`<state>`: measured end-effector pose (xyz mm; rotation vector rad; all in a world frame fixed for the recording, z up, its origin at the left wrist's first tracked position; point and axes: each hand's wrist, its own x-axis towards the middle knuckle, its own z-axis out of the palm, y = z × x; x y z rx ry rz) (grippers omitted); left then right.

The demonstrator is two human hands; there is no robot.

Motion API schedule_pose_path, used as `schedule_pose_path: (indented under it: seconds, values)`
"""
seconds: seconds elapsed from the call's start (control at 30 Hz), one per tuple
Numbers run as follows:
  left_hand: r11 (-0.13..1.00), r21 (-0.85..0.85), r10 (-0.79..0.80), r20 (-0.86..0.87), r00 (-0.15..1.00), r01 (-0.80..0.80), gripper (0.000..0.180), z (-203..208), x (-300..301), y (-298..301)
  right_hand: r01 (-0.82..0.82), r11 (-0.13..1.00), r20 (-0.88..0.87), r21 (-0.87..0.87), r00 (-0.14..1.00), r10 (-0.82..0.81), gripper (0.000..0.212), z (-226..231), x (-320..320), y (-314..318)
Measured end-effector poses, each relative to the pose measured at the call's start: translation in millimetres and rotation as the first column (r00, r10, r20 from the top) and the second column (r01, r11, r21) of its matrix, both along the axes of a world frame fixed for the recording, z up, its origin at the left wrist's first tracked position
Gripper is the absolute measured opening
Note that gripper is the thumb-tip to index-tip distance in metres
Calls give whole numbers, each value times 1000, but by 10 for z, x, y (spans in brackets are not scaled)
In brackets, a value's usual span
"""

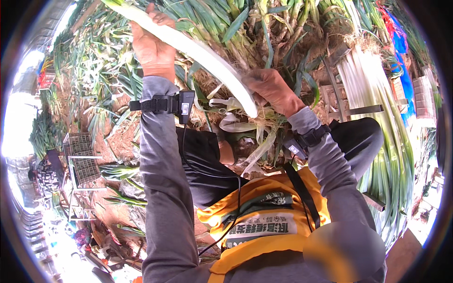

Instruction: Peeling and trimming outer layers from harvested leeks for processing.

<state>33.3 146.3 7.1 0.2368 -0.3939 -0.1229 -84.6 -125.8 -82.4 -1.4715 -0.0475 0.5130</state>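
Note:
A long green onion [203,53] with a thick white stalk slants across the top of the view. Its green part runs out past the upper edge. My left hand [153,47] is closed around the upper stalk, palm turned up. Near the lower end, my right hand [274,90] has its fingers pinched together against the stalk's side; its fingertips are partly hidden. Stripped pale skins [236,123] and stringy roots lie just below that end, between my legs. Beyond my hands is a heap of untrimmed green onions [288,28] with soil and roots on them.
At the right, a bundle of cleaned green onions [365,80] rests across a metal-barred rack [363,110]. Loose leaves cover the ground at the left, near a crate [82,146] and a metal frame. Another person [49,172] is at the far left. A cable [238,203] hangs across my front.

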Motion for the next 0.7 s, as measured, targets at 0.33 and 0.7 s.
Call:
schedule_pose_path:
  seconds: [0.33, 0.7]
  values:
    - [997, -3, 73, 47, 996, -73, 53, -43, 47, 57, 66, 978, -226, 198, 974, -20, 61, 56, -168, -99]
    - [998, -65, -15, 77, 997, 21, 49, 100, -24, 65, -99, 976, -95, 195, 988, 120, 34, -223, -75, 36]
